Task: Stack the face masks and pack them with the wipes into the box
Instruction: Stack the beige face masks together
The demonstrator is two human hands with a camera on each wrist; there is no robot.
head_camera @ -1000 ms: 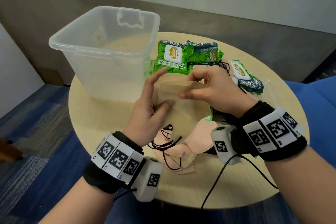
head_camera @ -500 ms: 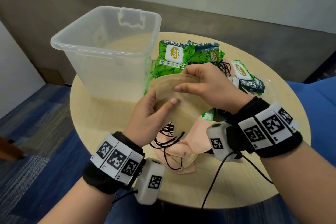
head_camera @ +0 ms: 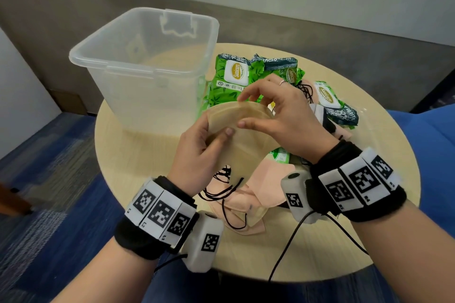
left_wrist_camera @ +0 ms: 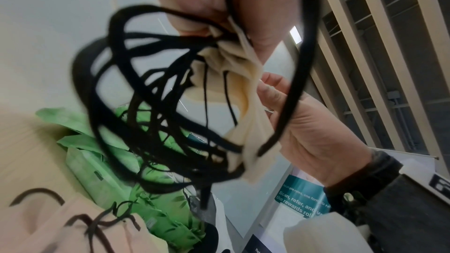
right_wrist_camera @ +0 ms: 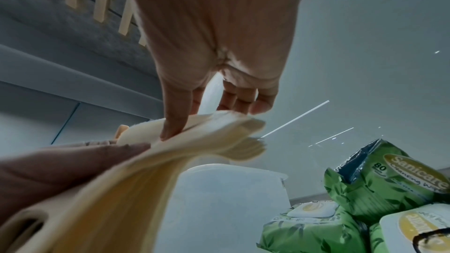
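A stack of beige face masks is held in the air above the round table, just right of the clear plastic box. My left hand grips the stack's near left part, thumb on top. My right hand pinches its top edge between thumb and fingers. Black ear loops dangle in a tangle under the stack. Green wipes packs lie behind the hands. More pink and beige masks lie on the table below my wrists.
Further wipes packs lie at the right side of the table. The box stands upright and open at the table's far left. A black cable runs off the front edge. Blue carpet lies to the left.
Both hands have lifted the beige masks off the table and tilted them up, closer to the box. The right hand's fingers have shifted along the top edge.
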